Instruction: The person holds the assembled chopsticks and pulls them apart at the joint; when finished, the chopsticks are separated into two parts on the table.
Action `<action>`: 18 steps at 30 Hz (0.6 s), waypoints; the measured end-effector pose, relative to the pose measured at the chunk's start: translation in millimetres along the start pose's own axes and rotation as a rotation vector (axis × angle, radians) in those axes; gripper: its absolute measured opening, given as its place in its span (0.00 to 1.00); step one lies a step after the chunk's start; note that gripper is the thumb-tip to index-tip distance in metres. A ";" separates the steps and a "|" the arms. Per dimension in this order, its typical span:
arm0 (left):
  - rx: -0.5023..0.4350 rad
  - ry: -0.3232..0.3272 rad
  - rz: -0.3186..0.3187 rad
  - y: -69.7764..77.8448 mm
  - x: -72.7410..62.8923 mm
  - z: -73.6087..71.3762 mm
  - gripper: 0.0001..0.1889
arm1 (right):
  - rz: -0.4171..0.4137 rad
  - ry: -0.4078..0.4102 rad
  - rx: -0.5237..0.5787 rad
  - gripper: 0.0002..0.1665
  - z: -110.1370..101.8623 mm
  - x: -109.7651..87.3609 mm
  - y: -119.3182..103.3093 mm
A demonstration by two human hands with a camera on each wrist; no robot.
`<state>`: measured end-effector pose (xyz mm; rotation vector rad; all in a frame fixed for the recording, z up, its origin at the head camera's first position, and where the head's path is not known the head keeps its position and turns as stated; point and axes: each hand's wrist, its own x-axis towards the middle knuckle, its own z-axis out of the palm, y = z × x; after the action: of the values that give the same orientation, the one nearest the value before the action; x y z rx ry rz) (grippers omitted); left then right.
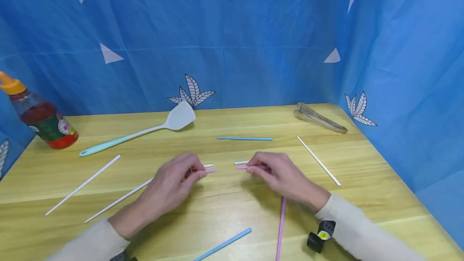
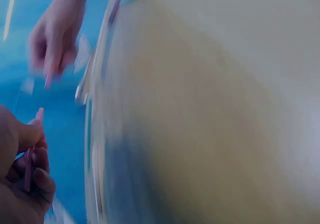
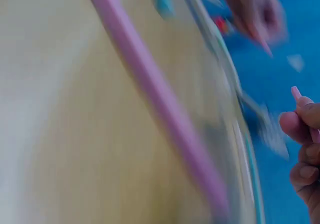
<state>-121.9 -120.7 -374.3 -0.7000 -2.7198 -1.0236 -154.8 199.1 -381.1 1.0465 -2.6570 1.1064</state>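
My left hand (image 1: 170,180) pinches a short pink stick (image 1: 211,171) between thumb and index finger, its tip pointing right. Opposite it, my right hand (image 1: 280,174) pinches another pink stick (image 1: 242,167) whose tip points left. A gap separates the two tips. In the left wrist view, the rest of the left pink stick (image 2: 40,115) runs back into the palm. The right wrist view shows the right pink stick (image 3: 296,92) poking out above the thumb. White stick ends (image 1: 208,166) show just behind both hands; their remaining lengths are partly hidden.
Two white sticks (image 1: 83,184) (image 1: 119,199) lie at left, another white stick (image 1: 319,161) at right. Blue sticks (image 1: 244,139) (image 1: 222,245) lie behind and in front. A pink stick (image 1: 280,228) sits near the right forearm. Spatula (image 1: 179,117), sauce bottle (image 1: 47,122) and tongs (image 1: 320,118) stand farther back.
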 end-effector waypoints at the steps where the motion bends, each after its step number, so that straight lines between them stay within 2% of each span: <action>1: -0.001 0.009 -0.032 -4.4 -1.8 -6.8 0.05 | 0.027 0.028 -0.004 0.04 -6.1 -2.7 5.9; 4: -0.014 0.016 -0.117 -17.1 -7.0 -24.7 0.04 | 0.107 0.095 -0.022 0.04 -22.8 -11.5 23.1; 7: -0.006 -0.013 -0.121 -25.4 -8.6 -30.7 0.02 | 0.118 0.091 -0.035 0.07 -28.9 -15.0 32.0; 13: 0.063 -0.038 -0.113 -30.2 -2.4 -21.6 0.04 | 0.093 0.035 -0.058 0.09 -17.0 -6.6 28.7; 18: 0.116 -0.040 -0.071 -28.0 2.3 -10.0 0.05 | 0.075 -0.012 -0.088 0.06 -5.9 2.2 21.1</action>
<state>-137.5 -144.9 -382.4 -0.6148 -2.8308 -0.8663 -170.6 212.4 -388.7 0.9479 -2.7478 0.9879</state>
